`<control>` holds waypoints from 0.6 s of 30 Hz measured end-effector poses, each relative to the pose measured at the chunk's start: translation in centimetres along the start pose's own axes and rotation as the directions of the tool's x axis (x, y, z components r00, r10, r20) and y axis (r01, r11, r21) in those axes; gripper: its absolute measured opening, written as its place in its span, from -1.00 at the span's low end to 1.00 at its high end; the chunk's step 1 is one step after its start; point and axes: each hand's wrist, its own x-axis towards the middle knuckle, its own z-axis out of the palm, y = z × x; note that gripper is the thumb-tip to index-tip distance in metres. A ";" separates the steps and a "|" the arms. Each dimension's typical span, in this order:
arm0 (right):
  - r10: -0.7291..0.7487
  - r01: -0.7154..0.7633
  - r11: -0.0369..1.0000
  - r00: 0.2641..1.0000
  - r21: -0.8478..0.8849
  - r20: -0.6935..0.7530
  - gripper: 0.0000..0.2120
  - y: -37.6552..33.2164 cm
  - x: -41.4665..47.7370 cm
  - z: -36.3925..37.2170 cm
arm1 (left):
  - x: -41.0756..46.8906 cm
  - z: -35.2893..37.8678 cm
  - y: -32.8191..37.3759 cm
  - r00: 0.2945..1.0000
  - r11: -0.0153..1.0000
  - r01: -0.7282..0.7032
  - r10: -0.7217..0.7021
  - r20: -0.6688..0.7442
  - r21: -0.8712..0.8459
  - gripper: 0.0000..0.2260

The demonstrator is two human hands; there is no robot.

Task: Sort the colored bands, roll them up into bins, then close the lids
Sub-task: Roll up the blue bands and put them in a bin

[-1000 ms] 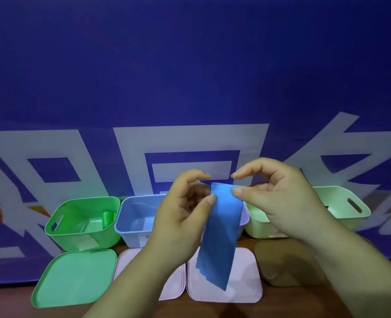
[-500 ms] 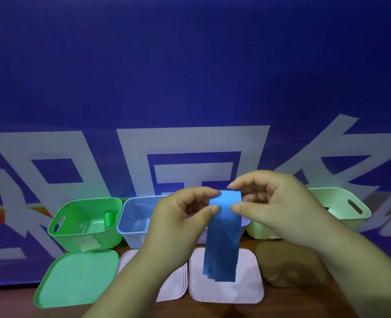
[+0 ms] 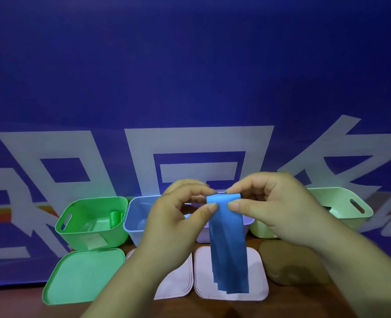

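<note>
Both hands hold the blue band: the left hand and the right hand each pinch its top end between thumb and fingers, one at each side, and this end is curled over toward the back. The band hangs straight down from the hands in front of a pink lid, and its lower end shows several layers. Behind it open bins stand in a row, a green bin with a green roll inside, a blue bin and a pale green bin, while a green lid and a brown lid lie before them.
</note>
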 end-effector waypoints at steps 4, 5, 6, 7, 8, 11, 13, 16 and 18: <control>-0.002 0.001 1.000 1.000 0.020 0.014 -0.86 -0.4 -0.2 0.8 | -0.8 -0.8 0.2 0.999 0.994 0.041 -0.039 0.021 -0.101 -0.73; 0.001 -0.001 1.000 1.000 0.023 0.019 -0.86 -0.6 -0.3 1.0 | -1.0 -1.1 0.2 0.999 0.993 0.034 -0.033 0.015 -0.111 -0.74; 0.006 -0.006 1.000 1.000 0.028 0.022 -0.87 -0.7 -0.4 1.2 | -1.1 -1.3 0.2 1.000 0.993 0.021 -0.020 0.011 -0.117 -0.76; 0.011 -0.012 0.999 1.000 0.039 0.026 -0.88 -0.8 -0.4 1.5 | -1.2 -1.5 0.1 1.000 0.993 0.003 -0.002 0.009 -0.121 -0.78; 0.017 -0.018 0.998 0.999 0.052 0.032 -0.89 -0.8 -0.4 1.8 | -1.3 -1.8 0.1 1.000 0.992 -0.013 0.014 0.009 -0.126 -0.79; 0.020 -0.024 0.996 0.998 0.081 0.053 -0.91 -1.3 -0.5 2.4 | -1.5 -2.5 0.1 0.999 0.987 -0.045 0.048 0.010 -0.153 -0.78; 0.007 -0.011 0.998 0.998 0.068 0.055 -0.90 -1.6 -0.5 2.7 | -1.6 -2.9 0.4 0.997 0.988 -0.070 0.073 0.022 -0.138 -0.80; -0.032 0.033 0.997 0.999 0.073 -0.009 -0.83 -2.0 -0.7 3.1 | -1.7 -3.1 0.9 0.999 0.988 -0.040 0.041 0.002 -0.150 -0.79; -0.052 0.057 0.992 0.998 0.112 -0.046 -0.75 -2.1 -0.9 3.0 | -1.8 -3.1 1.4 1.000 0.978 0.023 -0.026 -0.011 -0.209 -0.77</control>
